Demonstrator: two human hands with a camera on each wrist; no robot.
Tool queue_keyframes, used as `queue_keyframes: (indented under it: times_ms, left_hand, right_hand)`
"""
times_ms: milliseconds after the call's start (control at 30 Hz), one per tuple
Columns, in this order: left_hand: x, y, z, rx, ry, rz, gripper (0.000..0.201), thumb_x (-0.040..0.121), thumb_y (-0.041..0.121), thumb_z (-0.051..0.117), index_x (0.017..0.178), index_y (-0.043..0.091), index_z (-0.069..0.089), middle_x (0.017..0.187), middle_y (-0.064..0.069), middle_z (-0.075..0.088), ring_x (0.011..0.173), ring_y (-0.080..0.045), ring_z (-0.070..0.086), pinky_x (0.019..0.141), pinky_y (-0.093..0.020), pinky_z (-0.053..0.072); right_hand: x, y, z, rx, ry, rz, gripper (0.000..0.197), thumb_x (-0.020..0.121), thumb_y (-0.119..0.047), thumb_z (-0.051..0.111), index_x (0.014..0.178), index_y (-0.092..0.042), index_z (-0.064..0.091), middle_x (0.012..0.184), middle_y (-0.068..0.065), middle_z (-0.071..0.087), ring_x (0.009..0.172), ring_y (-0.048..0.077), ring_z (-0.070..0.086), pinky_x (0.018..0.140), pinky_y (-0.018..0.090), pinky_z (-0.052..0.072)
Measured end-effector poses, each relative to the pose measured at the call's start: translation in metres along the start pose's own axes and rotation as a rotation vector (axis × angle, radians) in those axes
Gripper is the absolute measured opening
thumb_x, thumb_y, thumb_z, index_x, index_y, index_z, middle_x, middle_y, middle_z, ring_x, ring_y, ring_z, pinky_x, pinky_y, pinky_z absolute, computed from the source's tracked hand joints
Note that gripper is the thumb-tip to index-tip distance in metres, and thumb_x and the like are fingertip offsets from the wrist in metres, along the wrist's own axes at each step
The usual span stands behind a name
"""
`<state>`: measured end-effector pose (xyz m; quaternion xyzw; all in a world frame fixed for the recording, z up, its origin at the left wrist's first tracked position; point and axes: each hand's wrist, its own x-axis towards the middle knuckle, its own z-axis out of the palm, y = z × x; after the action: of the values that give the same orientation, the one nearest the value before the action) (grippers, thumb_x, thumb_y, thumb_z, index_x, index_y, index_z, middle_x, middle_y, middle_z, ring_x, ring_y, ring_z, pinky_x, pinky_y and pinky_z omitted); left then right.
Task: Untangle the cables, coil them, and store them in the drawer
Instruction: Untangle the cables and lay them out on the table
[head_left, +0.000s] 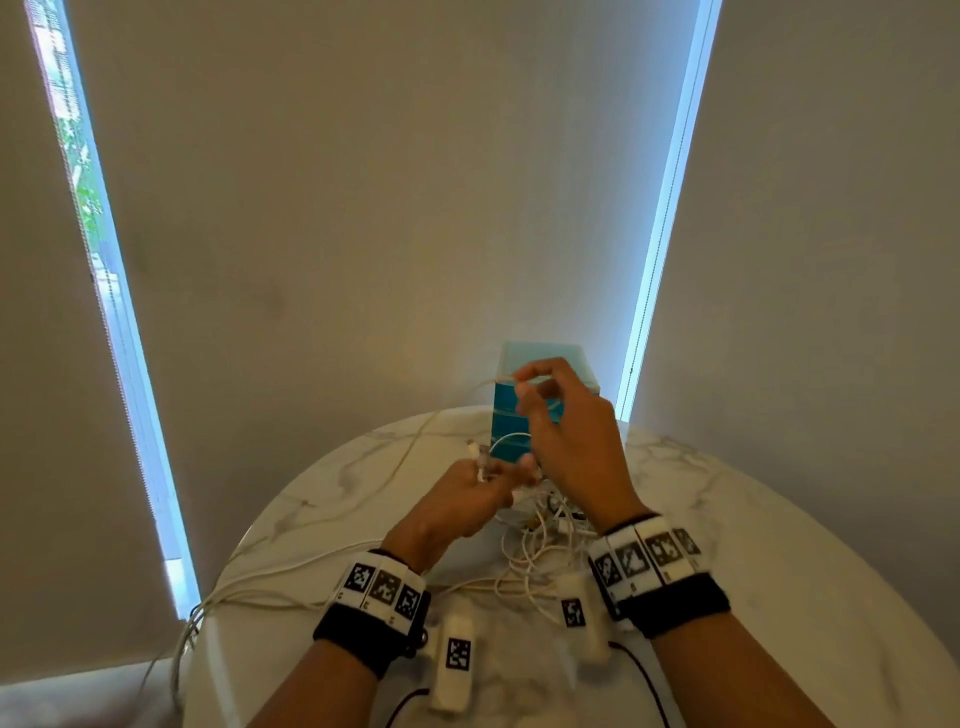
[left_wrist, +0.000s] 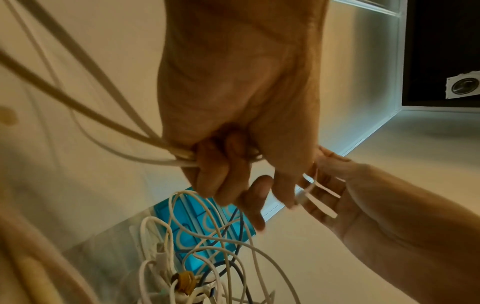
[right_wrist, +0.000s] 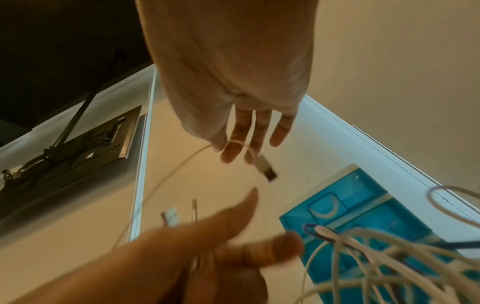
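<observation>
- A round white marble table (head_left: 779, 519) is seen from above, with both forearms reaching over its near edge.
- The left hand (head_left: 457, 504) is held low over the middle of the table, its fingers curled tightly round a bundle of white cables (left_wrist: 145, 152); the grip is shown plainly in the left wrist view.
- Several cable plugs (head_left: 478, 452) are seen sticking up from the far side of that fist.
- The right hand (head_left: 566, 415) is raised higher and farther back, in front of the blue drawer unit (head_left: 519, 441).
- A single thin white cable (right_wrist: 168, 174) is pinched between the right thumb and fingertips (right_wrist: 231, 152), close to its USB plug (right_wrist: 267, 170), which hangs just below the fingers.
- From that pinch the thin cable is seen trailing off to the left across the table.
- A loose tangle of white cables (head_left: 535, 551), with one dark blue lead among them, is lying on the table between the two wrists, near the drawer unit.
- The drawer unit stands upright at the far edge of the table; whether any drawer is pulled out cannot be told.
- More white cables (head_left: 249, 592) are draped over the table's left edge.
- Tagged bands (head_left: 384, 587) are worn on both wrists.
</observation>
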<state>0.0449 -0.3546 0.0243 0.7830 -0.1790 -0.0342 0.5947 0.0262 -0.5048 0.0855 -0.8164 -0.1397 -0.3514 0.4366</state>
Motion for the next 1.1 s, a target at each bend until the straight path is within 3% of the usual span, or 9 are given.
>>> queue_keyframes:
  times_ms: [100,200,333,433,567,767,867,1033,1100]
  left_hand:
    - [-0.007,0.004,0.003,0.07,-0.214,0.145,0.036,0.101,0.042,0.072,0.104,0.007,0.08,0.093,0.006,0.08,0.081,0.0,0.072,0.08,-0.021,0.055]
    - [-0.009,0.011,-0.002,-0.177,-0.142,0.209,0.029,0.102,0.034,0.072,0.11,0.006,0.075,0.067,0.01,0.06,0.056,-0.003,0.049,0.055,-0.019,0.038]
    - [0.001,0.01,-0.013,-0.352,0.18,0.241,0.023,0.104,0.017,0.068,0.127,0.016,0.07,0.071,0.005,0.05,0.056,-0.004,0.043,0.052,-0.017,0.037]
    - [0.005,0.004,-0.009,-0.19,0.255,0.203,0.018,0.107,0.023,0.064,0.123,0.026,0.071,0.097,0.009,0.067,0.074,0.008,0.061,0.073,-0.015,0.046]
    - [0.006,0.0,-0.003,-0.097,0.249,0.147,0.016,0.108,0.035,0.062,0.116,0.03,0.075,0.115,0.016,0.076,0.107,0.006,0.068,0.096,-0.021,0.05]
    - [0.01,-0.004,-0.001,-0.085,0.178,0.103,0.03,0.097,0.032,0.079,0.124,0.029,0.067,0.104,0.008,0.066,0.096,-0.009,0.066,0.086,-0.023,0.052]
    - [0.005,0.004,0.003,-0.132,0.113,0.132,0.027,0.101,0.031,0.073,0.124,0.017,0.07,0.097,0.01,0.074,0.091,0.001,0.07,0.076,-0.009,0.051]
    - [-0.004,0.012,0.008,0.035,0.065,0.161,0.05,0.106,0.061,0.048,0.103,0.023,0.08,0.099,0.014,0.08,0.095,0.005,0.071,0.085,-0.019,0.049]
    - [-0.005,0.01,0.012,0.144,0.023,0.147,0.06,0.105,0.069,0.041,0.083,0.028,0.078,0.086,0.009,0.079,0.082,0.001,0.07,0.084,-0.025,0.05]
  right_hand:
    - [0.024,0.004,-0.009,-0.128,-0.091,0.11,0.01,0.105,-0.04,0.064,0.11,-0.039,0.072,0.091,-0.017,0.067,0.084,0.003,0.065,0.073,0.021,0.054]
    - [0.026,0.014,-0.015,-0.277,-0.442,0.221,0.012,0.102,-0.032,0.068,0.104,-0.034,0.08,0.088,-0.019,0.066,0.083,0.005,0.062,0.074,0.02,0.047]
    - [0.004,0.016,-0.015,-0.128,-0.653,0.435,0.024,0.112,-0.018,0.047,0.126,-0.021,0.066,0.088,-0.008,0.061,0.072,0.005,0.053,0.063,0.018,0.043]
    - [-0.015,0.024,-0.01,0.104,-0.585,0.64,0.028,0.11,-0.008,0.04,0.135,-0.018,0.047,0.103,0.008,0.064,0.073,0.013,0.053,0.055,0.021,0.045]
    - [-0.033,0.04,-0.015,-0.006,-0.455,0.546,0.023,0.108,-0.01,0.046,0.116,-0.026,0.062,0.12,0.003,0.067,0.094,0.016,0.066,0.075,0.027,0.054]
    - [-0.059,0.045,-0.014,-0.083,-0.325,0.5,0.03,0.099,0.001,0.062,0.114,-0.025,0.061,0.13,0.008,0.051,0.099,0.019,0.071,0.09,0.033,0.064]
    - [-0.063,0.046,-0.018,0.058,-0.254,0.469,0.038,0.094,-0.002,0.075,0.116,-0.025,0.053,0.121,0.005,0.058,0.095,0.019,0.075,0.09,0.04,0.065]
    - [-0.067,0.036,-0.029,0.163,-0.252,0.319,0.02,0.088,-0.021,0.088,0.105,-0.023,0.076,0.101,-0.004,0.081,0.091,0.009,0.079,0.085,0.031,0.065]
    - [-0.067,0.034,-0.032,0.281,-0.16,0.289,0.022,0.086,-0.021,0.089,0.104,-0.018,0.077,0.095,-0.003,0.082,0.09,0.011,0.08,0.084,0.031,0.065]
